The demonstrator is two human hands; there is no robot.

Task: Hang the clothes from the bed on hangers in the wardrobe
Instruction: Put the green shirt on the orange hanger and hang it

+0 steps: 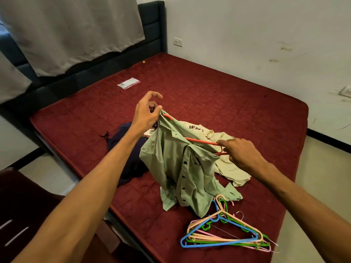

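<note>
Nearest, at the bed's (pixel 247 103) front edge: a heap of spare hangers (pixel 226 234), blue, green, pink and cream, tangled together, untouched. Best left alone until this shirt is done.

Just behind the heap, toward the headboard: the green shirt (pixel 180 168), half lifted, tail still dragging on the mattress, buttons facing the camera. Threaded through its neck, a red hanger (pixel 201 142), one end showing at the shoulder, the other at the collar.

Step in hand, by the look of it: seating the shirt's shoulders on the hanger. Done well by keeping the bar level, pulling the far shoulder over its tip, then lifting clear so the tail hangs straight rather than bunching.

Right hand (pixel 241 154): fingers curled around the hanger's near end, index finger stretched along the bar. Left hand (pixel 146 114): thumb and a finger pinching the shirt's shoulder; other fingers loose, arched upward.

Farther back: a cream garment (pixel 228 168), a dark one (pixel 125 147), waiting. Wardrobe not in view.
</note>
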